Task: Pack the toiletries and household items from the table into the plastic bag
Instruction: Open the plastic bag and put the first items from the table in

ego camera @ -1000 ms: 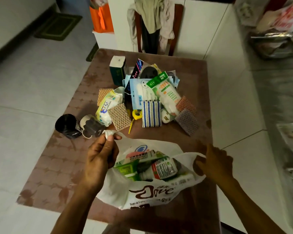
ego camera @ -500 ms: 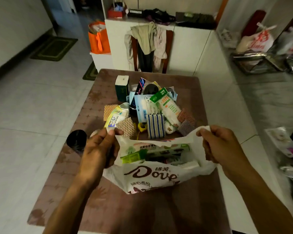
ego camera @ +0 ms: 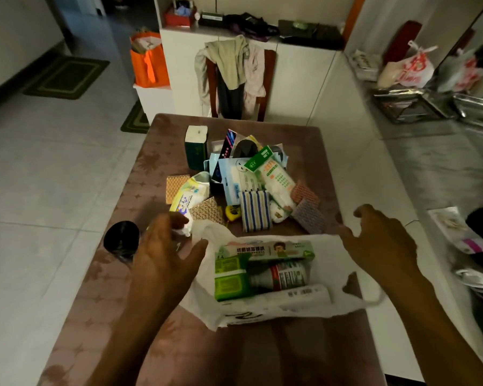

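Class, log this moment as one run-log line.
bag: open on table, part packed | left hand: open at rim | right hand: open at rim | pile: unpacked

Left hand (ego camera: 165, 254), fingers spread, at plastic bag (ego camera: 262, 310) rim | right hand (ego camera: 379, 243) loose at opposite rim | toiletries pile (ego camera: 243, 185) beyond both hands

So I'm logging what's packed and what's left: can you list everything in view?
plastic bag: one, white, table's near end, open
green box: one, inside bag
bottle: one, red-labelled, inside bag
striped cloth: one, blue-white, pile's near edge
scrub pads: several, brown or grey, around pile
tissue box: one, dark green, upright behind pile
black cup: one, left of bag
chair: one, draped clothes, beyond table
left hand: open, at bag's left handle
right hand: open, at bag's right edge
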